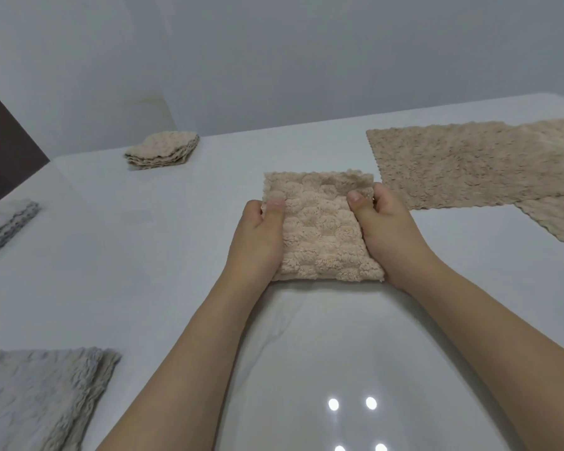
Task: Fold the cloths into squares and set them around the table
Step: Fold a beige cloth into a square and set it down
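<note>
Beige folded cloth point(321, 227) at surface point(176, 271) centre. Left hand point(258, 237) and right hand point(388, 229) each pinch a side edge, thumbs on top, probably squaring the fold. Finished stack point(163, 151) at ten o'clock; unfolded cloth point(469, 164) at two.

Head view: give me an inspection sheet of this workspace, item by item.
Surface: glossy white table, lamp reflections near the front edge.
Job's things: beige folded cloth held at centre; folded beige stack far left; grey stack at left edge; grey cloth at near left; unfolded beige cloths on the right.
Clutter: nothing seen.
Grippers: left hand and right hand grip the cloth's sides.
Cables: nothing seen.
Surroundings: pale wall, dark panel at left.
</note>
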